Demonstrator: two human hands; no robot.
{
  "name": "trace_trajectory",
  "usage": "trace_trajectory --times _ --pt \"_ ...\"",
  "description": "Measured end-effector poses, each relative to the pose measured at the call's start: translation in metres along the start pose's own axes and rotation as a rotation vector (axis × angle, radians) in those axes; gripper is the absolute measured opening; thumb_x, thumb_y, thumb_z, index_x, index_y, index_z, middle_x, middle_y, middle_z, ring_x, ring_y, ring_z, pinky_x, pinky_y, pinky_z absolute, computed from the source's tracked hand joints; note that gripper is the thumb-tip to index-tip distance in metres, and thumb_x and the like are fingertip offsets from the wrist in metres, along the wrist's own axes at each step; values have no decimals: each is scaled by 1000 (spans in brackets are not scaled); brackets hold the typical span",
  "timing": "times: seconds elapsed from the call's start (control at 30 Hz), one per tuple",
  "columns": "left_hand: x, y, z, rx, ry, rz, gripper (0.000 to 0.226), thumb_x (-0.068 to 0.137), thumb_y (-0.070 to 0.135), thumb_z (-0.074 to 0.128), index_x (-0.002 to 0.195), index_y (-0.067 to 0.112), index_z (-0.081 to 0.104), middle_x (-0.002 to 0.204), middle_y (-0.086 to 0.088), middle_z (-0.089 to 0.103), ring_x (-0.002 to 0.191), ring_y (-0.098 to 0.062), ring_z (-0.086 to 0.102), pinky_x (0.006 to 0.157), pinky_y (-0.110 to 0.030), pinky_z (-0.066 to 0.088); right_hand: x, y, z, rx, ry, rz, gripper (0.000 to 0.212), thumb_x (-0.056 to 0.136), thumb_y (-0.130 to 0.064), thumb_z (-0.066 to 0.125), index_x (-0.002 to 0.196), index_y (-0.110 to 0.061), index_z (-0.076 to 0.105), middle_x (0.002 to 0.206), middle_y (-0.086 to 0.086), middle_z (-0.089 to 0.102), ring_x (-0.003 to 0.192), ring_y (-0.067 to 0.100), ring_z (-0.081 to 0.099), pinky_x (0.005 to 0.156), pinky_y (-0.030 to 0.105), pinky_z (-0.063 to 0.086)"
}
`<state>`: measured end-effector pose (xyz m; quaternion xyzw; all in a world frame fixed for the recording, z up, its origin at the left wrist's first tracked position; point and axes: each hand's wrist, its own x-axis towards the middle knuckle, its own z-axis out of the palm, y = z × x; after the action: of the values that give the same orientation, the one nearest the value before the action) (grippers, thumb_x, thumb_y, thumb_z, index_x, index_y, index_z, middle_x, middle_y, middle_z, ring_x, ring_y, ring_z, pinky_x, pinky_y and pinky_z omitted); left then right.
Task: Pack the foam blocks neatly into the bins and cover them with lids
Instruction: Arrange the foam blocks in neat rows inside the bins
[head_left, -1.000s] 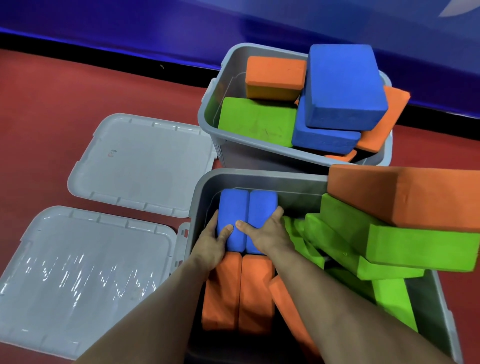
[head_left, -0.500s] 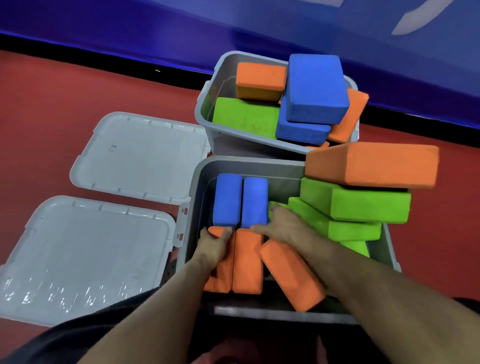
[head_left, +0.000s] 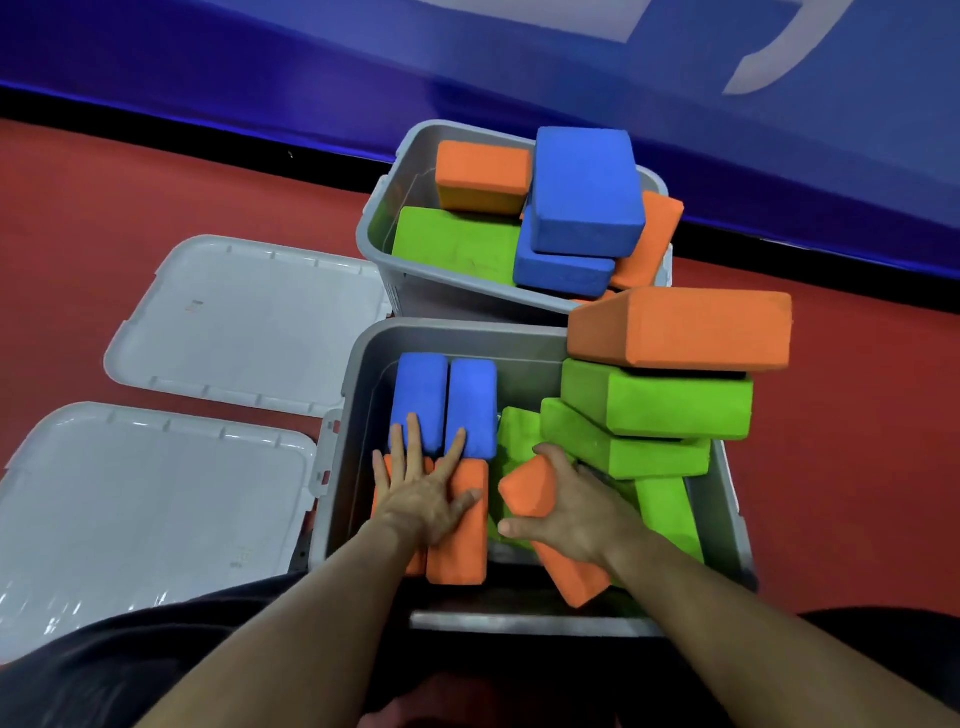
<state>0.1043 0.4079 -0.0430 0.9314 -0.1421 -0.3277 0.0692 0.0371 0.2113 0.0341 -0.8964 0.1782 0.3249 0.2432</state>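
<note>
While the left hand (head_left: 421, 499) lies flat with straight, spread fingers on the two orange blocks (head_left: 460, 525) standing in the near bin (head_left: 358, 415), just below the two blue blocks (head_left: 447, 402), the right hand (head_left: 576, 512) grips a tilted orange block (head_left: 527, 491) beside them. Green blocks (head_left: 654, 400) pile at that bin's right side. Two lids (head_left: 156, 499) lie left of it.

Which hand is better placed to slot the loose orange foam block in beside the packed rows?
Right. The right hand already grips the tilted orange foam block; the left hand lies flat on the packed orange blocks.
</note>
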Motion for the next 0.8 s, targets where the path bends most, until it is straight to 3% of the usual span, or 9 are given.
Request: trace_trajectory --times 0.13,0.27,0.33,0.53,0.63,0.73,0.8 --pt "0 3 1 -47 -6 -37 84 92 78 29 149 51 -27 150 -10 -51 141 -32 -44 118 -56 -18 4 7 -2 5 -46 113 115 59 -82 73 151 -35 21 143 3 54 128 29 56 102 40 48" --pt "2 6 2 -80 -4 -65 86 90 78 32 148 53 -27 151 -8 -50 141 -30 -44 118 -55 -17 10 14 -8 43 -8 131 98 69 -82 65 143 -26 34 134 1 62 121 27 61 94 35 50" --pt "0 6 2 -100 -10 -91 86 90 78 34 147 54 -27 150 -7 -51 141 -28 -44 118 -54 -18 15 18 -12 140 9 143 100 68 -84 64 142 -23 37 133 0 63 118 25 62 92 33 50" --pt "-1 7 -3 -140 -60 -154 87 92 75 37 146 55 -29 147 -5 -55 140 -26 -45 118 -54 -19 34 30 -13 408 67 107 131 31 -105 56 134 -25 52 125 -6 68 109 16 67 99 39 53" --pt "-3 10 -5 -150 -75 -130 89 93 72 38 146 53 -30 148 -6 -54 140 -28 -45 118 -55 -18 26 28 -16 459 71 106 134 30 -105 57 135 -22 50 125 -5 67 110 18 67 99 40 53" --pt "-3 12 -16 -182 -83 -135 88 94 68 42 152 49 -21 155 -6 -46 145 -29 -38 119 -55 -15 10 19 -28 489 98 98 112 49 -89 68 136 -21 48 126 -4 66 112 19 65 100 41 52" --pt "-4 16 -31 -293 -31 -174 83 97 65 41 158 40 -9 163 -9 -30 152 -31 -23 122 -54 -6 2 12 -34 536 96 66 97 57 -80 72 132 -23 53 123 -5 67 110 17 66 100 39 52"
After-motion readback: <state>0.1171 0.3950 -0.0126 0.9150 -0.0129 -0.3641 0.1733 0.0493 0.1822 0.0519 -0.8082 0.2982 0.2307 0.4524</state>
